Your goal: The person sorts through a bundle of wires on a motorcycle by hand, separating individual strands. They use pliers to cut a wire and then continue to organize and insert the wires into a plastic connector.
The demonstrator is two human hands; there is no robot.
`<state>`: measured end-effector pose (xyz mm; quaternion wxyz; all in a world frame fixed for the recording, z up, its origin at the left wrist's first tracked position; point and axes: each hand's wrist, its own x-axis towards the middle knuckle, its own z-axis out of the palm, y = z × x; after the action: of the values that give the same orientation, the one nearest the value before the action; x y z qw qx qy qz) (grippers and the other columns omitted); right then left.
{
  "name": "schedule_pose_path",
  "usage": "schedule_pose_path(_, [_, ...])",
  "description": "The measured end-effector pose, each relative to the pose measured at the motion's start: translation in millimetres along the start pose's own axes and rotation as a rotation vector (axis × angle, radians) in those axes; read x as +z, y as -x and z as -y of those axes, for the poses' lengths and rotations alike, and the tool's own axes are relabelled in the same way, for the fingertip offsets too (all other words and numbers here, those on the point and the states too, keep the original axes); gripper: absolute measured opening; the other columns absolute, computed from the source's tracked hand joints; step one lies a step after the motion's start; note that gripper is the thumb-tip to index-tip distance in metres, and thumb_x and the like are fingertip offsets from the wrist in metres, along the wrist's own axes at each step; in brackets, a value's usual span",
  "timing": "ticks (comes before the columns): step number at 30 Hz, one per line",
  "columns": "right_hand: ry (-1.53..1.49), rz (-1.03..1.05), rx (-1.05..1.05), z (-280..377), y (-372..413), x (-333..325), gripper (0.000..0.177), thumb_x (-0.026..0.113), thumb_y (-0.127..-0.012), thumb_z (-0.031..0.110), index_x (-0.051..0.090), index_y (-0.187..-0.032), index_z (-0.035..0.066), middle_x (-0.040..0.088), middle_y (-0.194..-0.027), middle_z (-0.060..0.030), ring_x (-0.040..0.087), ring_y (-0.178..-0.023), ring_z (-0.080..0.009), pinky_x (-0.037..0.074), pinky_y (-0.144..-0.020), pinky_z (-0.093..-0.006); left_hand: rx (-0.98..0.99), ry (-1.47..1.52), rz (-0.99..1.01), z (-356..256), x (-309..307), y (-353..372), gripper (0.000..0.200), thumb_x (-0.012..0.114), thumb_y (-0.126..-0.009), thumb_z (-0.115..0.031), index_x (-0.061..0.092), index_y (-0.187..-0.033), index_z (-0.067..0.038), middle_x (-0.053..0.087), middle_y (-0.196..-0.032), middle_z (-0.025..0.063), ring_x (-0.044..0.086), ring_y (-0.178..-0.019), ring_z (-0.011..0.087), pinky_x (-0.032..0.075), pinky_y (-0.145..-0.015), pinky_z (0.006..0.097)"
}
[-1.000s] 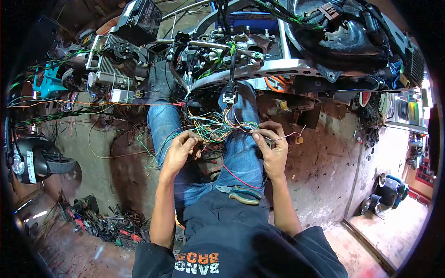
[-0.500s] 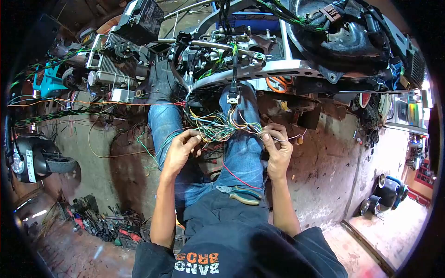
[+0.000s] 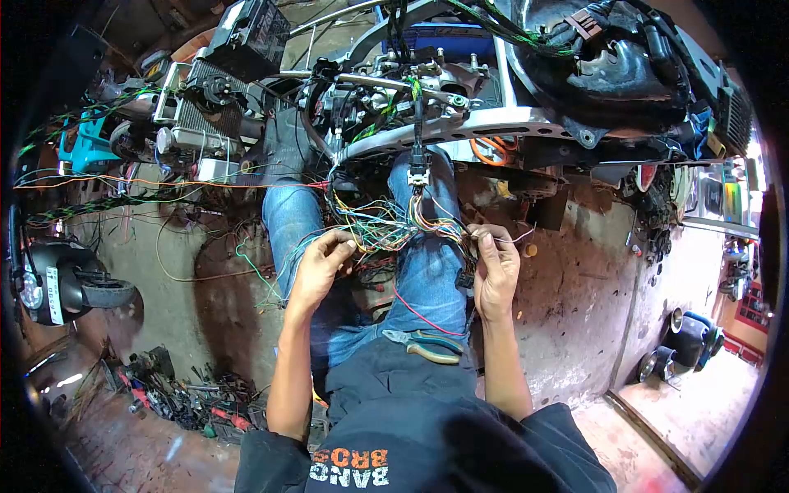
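A tangle of thin coloured wires point(image 3: 382, 232) spreads over my knees. It joins a white-and-black connector point(image 3: 418, 177) that hangs from a black-wrapped cable below the silver frame. My left hand point(image 3: 319, 267) pinches wires at the left end of the tangle, thumb against the fingers. At the right end my right hand point(image 3: 495, 271) closes on wires of the bundle, and a thin pale wire sticks out to its right. Pliers point(image 3: 424, 345) with blue-and-tan handles lie on my lap. A red wire point(image 3: 423, 311) runs loose across my thigh.
The silver motorcycle frame point(image 3: 493, 117) spans above my knees, with a battery point(image 3: 249, 39) and a radiator point(image 3: 201, 103) at the upper left. Orange and green wires point(image 3: 164, 182) stretch left. Assorted tools point(image 3: 193, 398) lie on the floor at lower left.
The wires between my hands have shifted slightly, with the coloured strands below the connector more bowed. My right hand has turned a little, its thumb more upright. My left hand stays nearly still.
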<state>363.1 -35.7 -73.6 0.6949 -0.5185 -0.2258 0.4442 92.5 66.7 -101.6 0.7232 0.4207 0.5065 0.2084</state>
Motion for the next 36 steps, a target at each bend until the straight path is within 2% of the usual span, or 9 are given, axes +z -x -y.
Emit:
schedule_pose_path(4, [-0.028,0.002,-0.017,-0.5,-0.2,2.1,0.018,0.063,-0.107,0.015,0.068,-0.112,-0.001,0.073,-0.112,-0.0115,0.065,-0.104,-0.0141,0.048,-0.099,-0.0301,-0.003,0.003,0.000,-1.2,0.0,1.0,0.015,0.062,-0.103,-0.019,0.067,-0.103,-0.005,0.063,-0.083,-0.0017,0.054,-0.070,0.0068,0.044,-0.066,0.0235])
schedule_pose_path(7, [-0.051,0.000,-0.015,-3.1,0.5,0.0,0.018,0.063,-0.107,0.016,0.066,-0.113,0.000,0.073,-0.113,-0.0120,0.065,-0.104,-0.0149,0.048,-0.099,-0.0305,0.001,0.000,0.004,-4.0,1.1,2.0,0.018,0.062,-0.102,-0.018,0.067,-0.107,-0.001,0.059,-0.081,-0.0018,0.052,-0.069,0.0070,0.044,-0.065,0.0244])
schedule_pose_path(13, [-0.137,-0.009,-0.014,-6.7,0.0,-0.9,0.017,0.061,-0.107,0.017,0.062,-0.115,0.001,0.068,-0.108,-0.0088,0.064,-0.106,-0.0155,0.048,-0.099,-0.0316,0.006,0.003,-0.002,-6.3,2.1,2.0,0.015,0.062,-0.103,-0.018,0.068,-0.104,-0.005,0.064,-0.083,-0.0013,0.054,-0.071,0.0064,0.045,-0.067,0.0230])
schedule_pose_path(19, [-0.192,0.017,0.035,-9.1,-5.4,-6.6,0.017,0.058,-0.109,0.017,0.060,-0.117,0.002,0.066,-0.106,-0.0068,0.062,-0.097,-0.0153,0.048,-0.093,-0.0314,0.003,-0.003,-0.013,-5.3,1.5,1.3,0.019,0.063,-0.102,-0.018,0.069,-0.107,-0.001,0.063,-0.082,-0.0006,0.055,-0.070,0.0075,0.045,-0.067,0.0245])
schedule_pose_path(23, [-0.195,-0.067,0.111,-9.5,-7.5,-7.5,0.017,0.057,-0.109,0.019,0.059,-0.117,0.003,0.062,-0.105,-0.0035,0.059,-0.096,-0.0140,0.046,-0.089,-0.0293,0.026,0.005,0.015,-3.2,-0.9,1.7,0.019,0.063,-0.102,-0.018,0.069,-0.107,-0.001,0.063,-0.081,-0.0009,0.055,-0.070,0.0072,0.045,-0.066,0.0249])
schedule_pose_path(28, [-0.232,-0.048,0.162,-11.7,-18.3,-8.6,0.020,0.052,-0.112,0.020,0.060,-0.121,0.004,0.059,-0.103,-0.0014,0.054,-0.092,-0.0095,0.040,-0.081,-0.0231,0.025,0.055,0.043,-3.5,-2.5,2.5,0.020,0.064,-0.102,-0.020,0.069,-0.108,-0.002,0.064,-0.086,-0.0003,0.056,-0.074,0.0082,0.044,-0.070,0.0243])
schedule_pose_path(32, [-0.332,0.042,0.209,-21.7,-23.6,-25.8,0.022,0.053,-0.110,0.019,0.061,-0.121,0.002,0.061,-0.108,-0.0029,0.054,-0.097,-0.0098,0.042,-0.085,-0.0236,0.032,0.077,0.056,-1.7,-3.8,2.3,0.022,0.065,-0.102,-0.020,0.070,-0.111,-0.001,0.064,-0.088,0.0000,0.057,-0.075,0.0088,0.045,-0.071,0.0249])
schedule_pose_path(35, [-0.253,-0.116,0.245,-16.2,-25.1,-12.3,0.021,0.056,-0.109,0.019,0.063,-0.120,0.002,0.063,-0.112,-0.0035,0.055,-0.097,-0.0099,0.042,-0.083,-0.0245,0.043,0.114,0.075,2.3,-3.8,-0.3,0.022,0.065,-0.102,-0.021,0.070,-0.111,-0.001,0.064,-0.089,0.0002,0.057,-0.076,0.0088,0.046,-0.071,0.0250])
schedule_pose_path(36, [-0.252,-0.100,0.254,-17.8,-25.4,-16.8,0.022,0.057,-0.108,0.018,0.064,-0.120,0.002,0.064,-0.113,-0.0037,0.056,-0.097,-0.0103,0.043,-0.084,-0.0262,0.041,0.109,0.081,3.7,-4.1,-2.0,0.023,0.065,-0.101,-0.021,0.070,-0.112,-0.001,0.065,-0.089,0.0004,0.057,-0.075,0.0086,0.046,-0.071,0.0249])
